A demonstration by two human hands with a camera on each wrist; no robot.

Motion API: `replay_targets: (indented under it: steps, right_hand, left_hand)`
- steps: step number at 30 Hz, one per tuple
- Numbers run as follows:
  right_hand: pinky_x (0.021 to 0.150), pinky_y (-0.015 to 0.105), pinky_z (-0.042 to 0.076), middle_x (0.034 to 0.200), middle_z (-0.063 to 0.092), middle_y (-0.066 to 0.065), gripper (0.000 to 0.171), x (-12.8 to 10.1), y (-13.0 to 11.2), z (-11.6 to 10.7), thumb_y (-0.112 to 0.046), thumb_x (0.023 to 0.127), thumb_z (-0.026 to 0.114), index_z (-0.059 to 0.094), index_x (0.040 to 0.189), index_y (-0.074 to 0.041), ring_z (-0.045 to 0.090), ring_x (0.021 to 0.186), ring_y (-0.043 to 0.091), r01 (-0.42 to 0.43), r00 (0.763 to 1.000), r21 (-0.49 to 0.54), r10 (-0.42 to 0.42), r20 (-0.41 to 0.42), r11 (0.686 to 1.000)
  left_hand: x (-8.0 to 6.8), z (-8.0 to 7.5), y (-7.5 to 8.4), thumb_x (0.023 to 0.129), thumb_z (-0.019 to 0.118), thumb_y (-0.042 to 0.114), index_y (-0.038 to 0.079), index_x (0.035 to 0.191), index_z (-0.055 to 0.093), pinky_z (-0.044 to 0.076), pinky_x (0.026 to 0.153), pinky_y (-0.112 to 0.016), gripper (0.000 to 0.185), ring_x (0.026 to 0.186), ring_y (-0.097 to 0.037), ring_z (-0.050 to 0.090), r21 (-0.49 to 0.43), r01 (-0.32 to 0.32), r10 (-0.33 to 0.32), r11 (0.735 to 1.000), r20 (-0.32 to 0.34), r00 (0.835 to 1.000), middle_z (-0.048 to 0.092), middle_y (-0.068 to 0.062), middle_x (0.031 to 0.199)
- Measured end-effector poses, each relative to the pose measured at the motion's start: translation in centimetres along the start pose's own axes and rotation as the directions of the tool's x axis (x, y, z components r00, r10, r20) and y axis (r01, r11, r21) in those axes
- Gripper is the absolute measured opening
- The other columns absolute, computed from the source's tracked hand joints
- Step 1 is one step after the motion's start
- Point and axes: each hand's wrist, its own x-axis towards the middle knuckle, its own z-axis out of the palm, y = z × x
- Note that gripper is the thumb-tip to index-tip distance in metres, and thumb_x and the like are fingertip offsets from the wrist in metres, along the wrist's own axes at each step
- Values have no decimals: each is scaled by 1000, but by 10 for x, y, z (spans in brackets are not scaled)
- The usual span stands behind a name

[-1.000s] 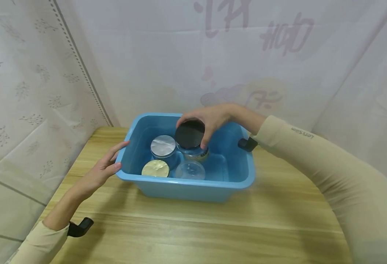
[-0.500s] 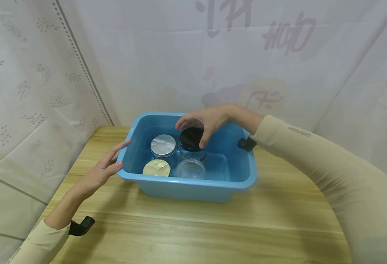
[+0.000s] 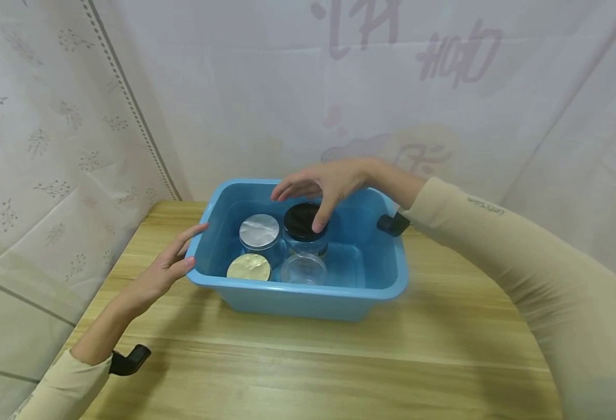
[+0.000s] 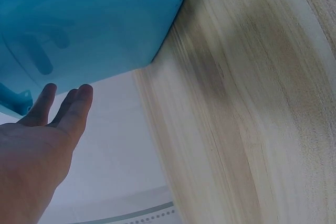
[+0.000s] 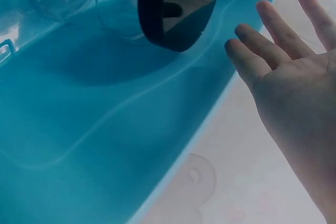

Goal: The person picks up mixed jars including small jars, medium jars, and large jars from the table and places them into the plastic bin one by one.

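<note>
Set down since a second ago: black-lidded jar (image 3: pixel 304 228), then gripped by its lid above the blue tub (image 3: pixel 297 291), now standing upright on the tub floor at the back, just beside the silver-lidded jar (image 3: pixel 259 232). Released since half a second ago too; right hand (image 3: pixel 322 184) lifted off the lid, fingers (image 5: pixel 265 43) spread and straight, holding nothing, thumb tip perhaps brushing the lid's rim, hard to tell.

To finish the release well: draw straight up and back, clear of the rear wall, without nudging the packed neighbours, the gold-lidded jar (image 3: pixel 248 267) and the clear-lidded jar (image 3: pixel 303 269) in front. Keep the tub braced until the right hand is out.

Right forearm in a beige sleeve (image 3: pixel 502 245) reaching in from the right, wrist bent down over the tub. Left hand (image 3: pixel 166 268) open, fingers (image 4: pixel 68 106) straight, resting against the tub's left end at the rim, forearm low over the wooden worktop (image 3: pixel 339 361).
</note>
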Motion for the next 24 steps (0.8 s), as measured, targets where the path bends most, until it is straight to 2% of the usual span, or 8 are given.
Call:
replay_targets:
  steps: [4, 11, 18, 24]
  right_hand:
    - [116, 40, 23, 157, 37, 0, 91, -4, -6, -1, -17, 80, 89, 38, 156, -13, 29, 146, 14, -2, 1000, -7, 2, 0, 1000]
    - [116, 46, 23, 157, 38, -2, 91, -13, -14, -3, -17, 81, 89, 38, 156, -13, 30, 145, 14, 26, 1000, -19, -26, -17, 999]
    - [115, 40, 27, 156, 40, -3, 91, -22, -16, -4, -16, 81, 89, 38, 156, -14, 33, 144, 13, 25, 999, 0, -25, -35, 1000]
    - [115, 46, 26, 157, 40, -1, 91, -31, -16, -5, -16, 82, 88, 36, 157, -13, 33, 144, 15, 37, 998, -10, -38, -57, 999]
  left_hand:
    - [0, 0, -1, 109, 39, 15, 29, 164, 19, 24, 101, -73, 59, 145, -49, 18, 0, 3, -3, 1000, -1, 1000, 10, -14, 167]
    - [0, 0, 0, 109, 39, 16, 29, 164, 19, 25, 101, -73, 59, 144, -50, 18, 1, 4, -4, 1000, -5, 1000, 8, -14, 167]
    - [1, 1, 0, 110, 39, 16, 29, 164, 19, 20, 101, -76, 59, 146, -49, 11, 2, 5, -5, 1000, -2, 1000, 3, -11, 168]
    - [0, 1, 0, 109, 38, 16, 29, 164, 18, 27, 100, -72, 60, 143, -50, 21, 10, 6, -6, 1000, -3, 1000, 9, -16, 166]
